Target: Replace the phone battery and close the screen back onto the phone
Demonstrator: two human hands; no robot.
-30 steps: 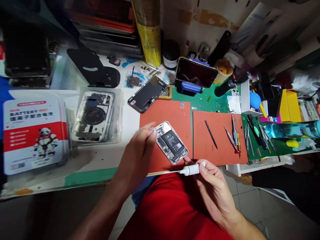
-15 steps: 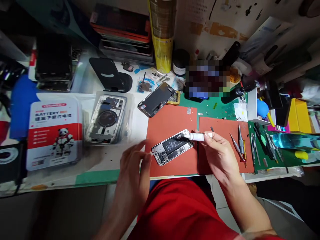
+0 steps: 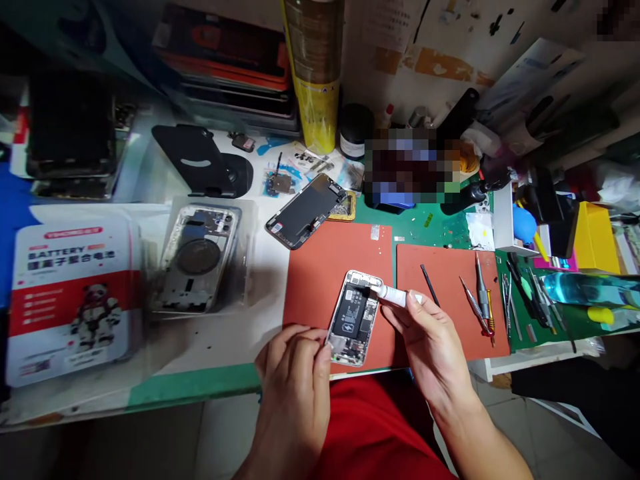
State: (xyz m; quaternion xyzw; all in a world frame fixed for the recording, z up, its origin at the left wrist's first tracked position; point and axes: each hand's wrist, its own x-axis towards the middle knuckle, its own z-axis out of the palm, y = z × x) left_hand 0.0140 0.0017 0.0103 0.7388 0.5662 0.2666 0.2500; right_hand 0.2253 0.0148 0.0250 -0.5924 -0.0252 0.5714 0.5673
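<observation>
The open phone (image 3: 350, 320) is lit brightly, its inner parts rendered fairly crisply. At its upper right edge, the white tube (image 3: 393, 295) is nearly bleached by the light. Left of the phone, print on the battery box (image 3: 75, 300) is smeared by blur; below and left, the floor (image 3: 220, 427) is sunk in gloom. Beyond the phone, a patch (image 3: 410, 167) is masked by coarse pixel blocks. Well to its right, the blue bottle (image 3: 590, 290) is stretched by wide-angle distortion.

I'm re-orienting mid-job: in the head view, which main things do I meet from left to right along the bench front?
Battery package → phone housing → left hand → opened phone → white tube → right hand → blue bottle.
</observation>
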